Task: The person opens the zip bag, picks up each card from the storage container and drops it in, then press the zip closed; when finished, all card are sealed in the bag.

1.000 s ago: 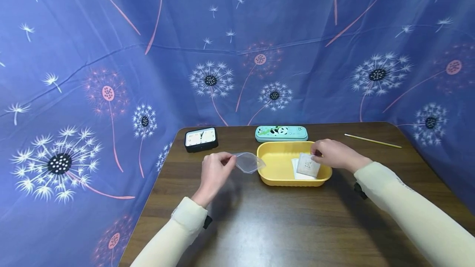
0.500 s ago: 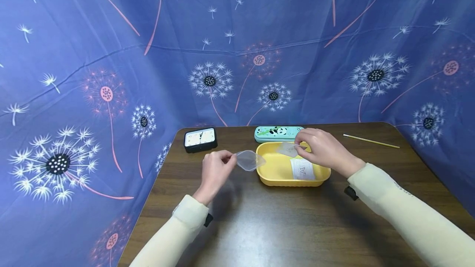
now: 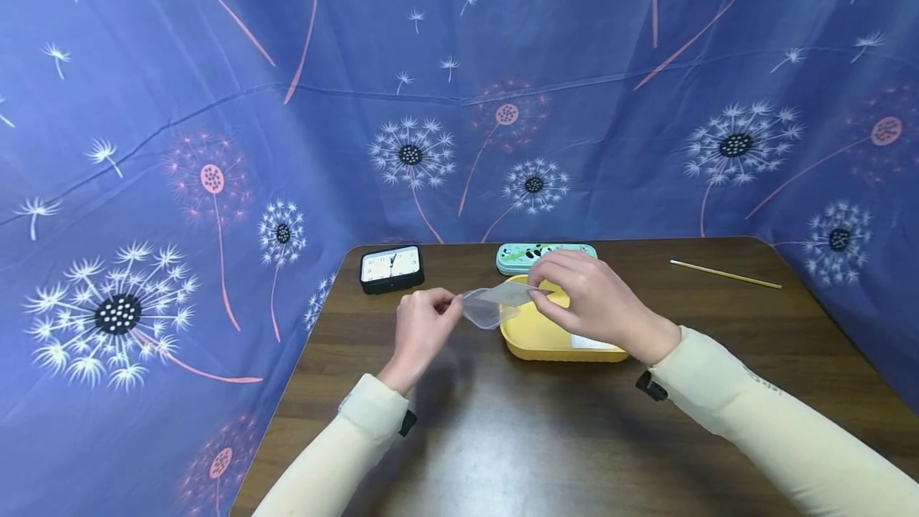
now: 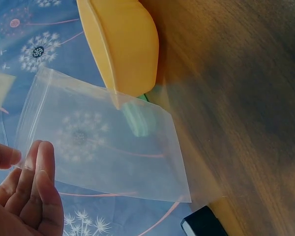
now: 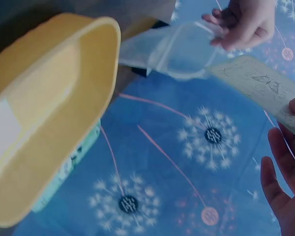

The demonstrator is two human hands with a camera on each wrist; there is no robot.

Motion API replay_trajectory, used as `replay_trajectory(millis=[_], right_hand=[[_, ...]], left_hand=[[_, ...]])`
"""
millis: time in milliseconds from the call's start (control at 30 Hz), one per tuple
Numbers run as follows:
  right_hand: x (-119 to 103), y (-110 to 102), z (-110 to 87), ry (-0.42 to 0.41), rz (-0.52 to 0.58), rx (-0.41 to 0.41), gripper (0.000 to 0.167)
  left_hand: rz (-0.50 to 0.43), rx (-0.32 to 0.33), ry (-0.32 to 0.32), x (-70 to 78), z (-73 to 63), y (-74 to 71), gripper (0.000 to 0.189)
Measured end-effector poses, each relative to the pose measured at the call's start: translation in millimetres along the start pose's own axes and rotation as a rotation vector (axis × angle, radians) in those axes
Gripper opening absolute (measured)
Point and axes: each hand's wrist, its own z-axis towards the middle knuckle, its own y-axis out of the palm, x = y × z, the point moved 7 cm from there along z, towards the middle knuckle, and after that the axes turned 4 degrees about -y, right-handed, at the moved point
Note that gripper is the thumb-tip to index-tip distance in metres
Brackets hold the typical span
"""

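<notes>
My left hand (image 3: pixel 422 333) pinches the edge of a clear zip-lock bag (image 4: pixel 103 147), which hangs out flat to the right with nothing visible inside. Between the thumb and fingers of my right hand (image 3: pixel 599 305) is a small pale sheet (image 5: pixel 258 83) with a butterfly printed on it. Its far corner is close to the bag's edge; whether they touch I cannot tell. Below the right hand stands a yellow basket (image 3: pixel 563 355), and a white sheet (image 3: pixel 597 343) lies in it, partly hidden by that hand.
Behind the basket is a mint pencil case (image 3: pixel 511 260) with a panda design. A black-framed clock (image 3: pixel 392 270) stands at the back left. A thin yellow stick (image 3: pixel 725 274) lies at the back right of the wooden table (image 3: pixel 538 437). A blue dandelion-print cloth (image 3: pixel 459 38) hangs behind.
My right hand has lifted the pale sheet out of the basket and carried it left to the bag. My left hand stays almost in place, holding the bag.
</notes>
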Motion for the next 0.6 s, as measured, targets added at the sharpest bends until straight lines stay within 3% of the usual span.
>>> replay_trajectory(millis=[333,600], right_hand=[[11,47,-7.6,0.051,-0.03,-0.036,0.013],[19,79,-6.8,0.098,-0.064,-0.122,0.011]], left_hand=[[-0.01,-0.002,-0.006,0.3,-0.9,-0.6,0.015],[-0.008,-0.006,0.007,0.8,-0.8,0.0,0.015]])
